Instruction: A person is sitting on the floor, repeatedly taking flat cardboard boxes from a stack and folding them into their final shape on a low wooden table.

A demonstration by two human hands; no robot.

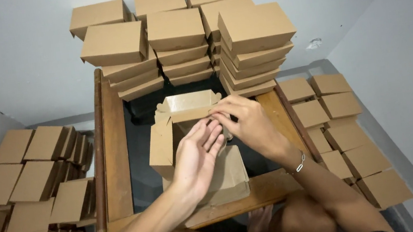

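The half-folded cardboard box [188,134] stands open at the centre of the wooden bench [115,143], in front of the stacks of finished boxes [181,35]; the left hand [198,156] lies flat against its near side, fingers extended and together. The right hand [246,121] pinches the box's rear flap at the upper edge; further boxes [32,190] cover the floor on both sides.

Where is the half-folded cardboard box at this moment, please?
In the head view, the half-folded box sits mid-table, under both hands, just before the stacked boxes.
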